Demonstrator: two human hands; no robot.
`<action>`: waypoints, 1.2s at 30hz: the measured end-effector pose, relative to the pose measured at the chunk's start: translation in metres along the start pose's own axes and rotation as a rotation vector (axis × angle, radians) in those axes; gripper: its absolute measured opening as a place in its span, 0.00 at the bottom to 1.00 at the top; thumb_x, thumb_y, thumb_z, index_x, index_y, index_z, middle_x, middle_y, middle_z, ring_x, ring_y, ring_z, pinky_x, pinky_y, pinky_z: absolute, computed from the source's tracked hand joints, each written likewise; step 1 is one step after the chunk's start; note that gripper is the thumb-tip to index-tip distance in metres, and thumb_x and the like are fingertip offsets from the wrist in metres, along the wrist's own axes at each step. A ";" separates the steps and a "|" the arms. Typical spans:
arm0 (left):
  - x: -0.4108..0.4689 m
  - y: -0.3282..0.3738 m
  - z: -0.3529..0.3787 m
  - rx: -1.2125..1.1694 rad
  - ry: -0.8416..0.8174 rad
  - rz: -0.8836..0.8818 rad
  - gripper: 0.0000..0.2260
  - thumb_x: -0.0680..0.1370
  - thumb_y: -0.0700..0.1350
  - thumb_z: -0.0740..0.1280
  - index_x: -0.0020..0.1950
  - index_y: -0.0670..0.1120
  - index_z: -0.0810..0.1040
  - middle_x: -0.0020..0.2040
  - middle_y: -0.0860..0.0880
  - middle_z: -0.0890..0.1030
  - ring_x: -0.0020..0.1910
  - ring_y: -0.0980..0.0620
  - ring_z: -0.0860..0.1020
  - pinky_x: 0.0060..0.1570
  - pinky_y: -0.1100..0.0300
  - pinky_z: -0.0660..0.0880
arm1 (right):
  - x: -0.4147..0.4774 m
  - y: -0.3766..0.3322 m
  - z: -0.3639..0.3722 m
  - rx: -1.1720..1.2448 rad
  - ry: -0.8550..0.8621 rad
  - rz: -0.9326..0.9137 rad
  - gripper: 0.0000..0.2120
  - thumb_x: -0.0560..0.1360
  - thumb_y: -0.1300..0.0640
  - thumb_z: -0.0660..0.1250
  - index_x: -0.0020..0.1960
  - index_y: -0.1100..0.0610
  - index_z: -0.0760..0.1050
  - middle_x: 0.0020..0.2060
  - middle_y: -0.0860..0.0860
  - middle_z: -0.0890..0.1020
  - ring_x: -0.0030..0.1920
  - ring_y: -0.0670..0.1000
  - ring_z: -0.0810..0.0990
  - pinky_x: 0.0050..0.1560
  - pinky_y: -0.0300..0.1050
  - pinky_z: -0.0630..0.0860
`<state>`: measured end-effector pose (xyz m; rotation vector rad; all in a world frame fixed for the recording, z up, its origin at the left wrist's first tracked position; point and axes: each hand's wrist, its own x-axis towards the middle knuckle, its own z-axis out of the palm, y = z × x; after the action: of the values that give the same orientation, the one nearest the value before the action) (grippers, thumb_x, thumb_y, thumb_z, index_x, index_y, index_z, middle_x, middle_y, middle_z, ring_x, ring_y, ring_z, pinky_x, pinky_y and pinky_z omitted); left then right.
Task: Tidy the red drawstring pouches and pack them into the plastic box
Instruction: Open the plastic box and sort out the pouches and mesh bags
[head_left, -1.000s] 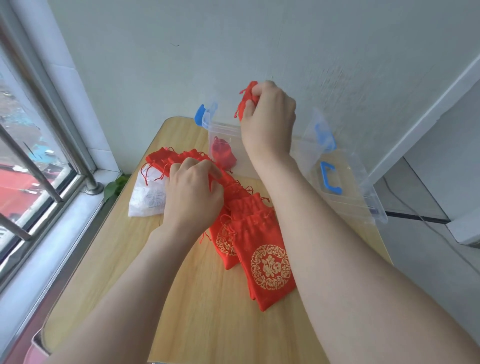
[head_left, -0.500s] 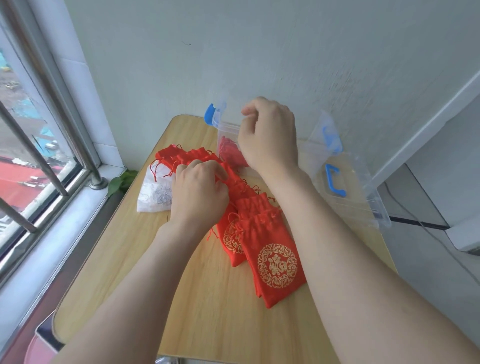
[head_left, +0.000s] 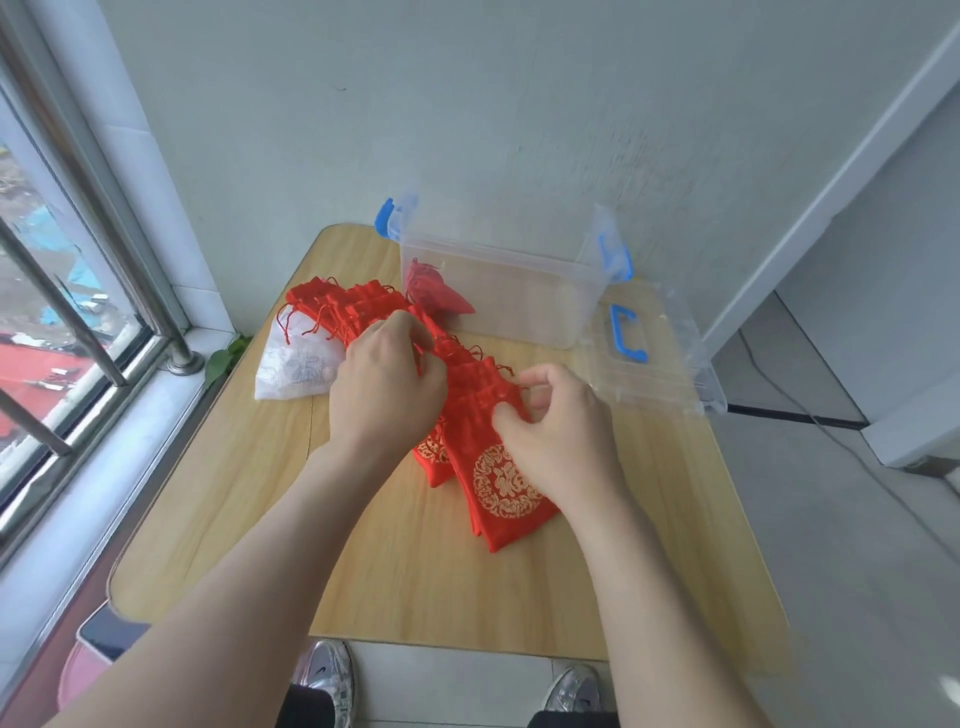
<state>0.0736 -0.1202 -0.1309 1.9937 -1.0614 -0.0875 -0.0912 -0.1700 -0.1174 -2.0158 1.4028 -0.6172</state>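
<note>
A row of overlapping red drawstring pouches (head_left: 358, 312) runs across the wooden table (head_left: 415, 582). The nearest pouch (head_left: 506, 491) shows a gold round emblem. My left hand (head_left: 384, 389) rests on the middle of the row, its fingers curled on a pouch top. At the gathered top of the nearest pouch my right hand (head_left: 558, 431) pinches the cloth. The clear plastic box (head_left: 524, 299) with blue latches stands at the back of the table. A few red pouches (head_left: 434, 291) lie in its left end.
The box's clear lid (head_left: 649, 364) with a blue handle lies at the right of the box. A white bag (head_left: 298, 366) sits under the row's left end. A window with bars (head_left: 78, 322) runs along the left, the wall behind. My shoes show below the table's front edge.
My right hand dropped its pouch into the box, then came back down to the nearest pouch on the table. My left hand stayed on the row.
</note>
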 end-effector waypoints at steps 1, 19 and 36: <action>-0.003 -0.001 -0.003 0.000 0.014 -0.040 0.05 0.77 0.41 0.65 0.51 0.47 0.78 0.46 0.50 0.80 0.47 0.47 0.77 0.44 0.49 0.75 | -0.006 0.002 0.004 -0.019 -0.034 0.006 0.21 0.74 0.44 0.74 0.64 0.47 0.78 0.53 0.45 0.82 0.57 0.50 0.81 0.62 0.51 0.79; 0.020 -0.062 -0.018 0.160 0.124 -0.413 0.20 0.78 0.40 0.70 0.69 0.38 0.74 0.79 0.38 0.64 0.78 0.38 0.62 0.75 0.46 0.59 | -0.003 -0.030 0.060 -0.257 0.023 -0.378 0.24 0.75 0.50 0.66 0.71 0.47 0.76 0.65 0.52 0.74 0.67 0.57 0.71 0.71 0.58 0.67; 0.055 -0.090 -0.014 0.023 -0.002 -0.638 0.25 0.69 0.53 0.71 0.65 0.53 0.74 0.65 0.49 0.80 0.69 0.40 0.71 0.71 0.39 0.67 | 0.023 -0.035 0.085 -0.498 -0.118 -0.331 0.36 0.77 0.34 0.66 0.82 0.39 0.59 0.78 0.53 0.66 0.75 0.60 0.65 0.73 0.64 0.61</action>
<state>0.1725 -0.1253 -0.1693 2.2819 -0.3920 -0.4151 -0.0028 -0.1649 -0.1524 -2.6648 1.2462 -0.2874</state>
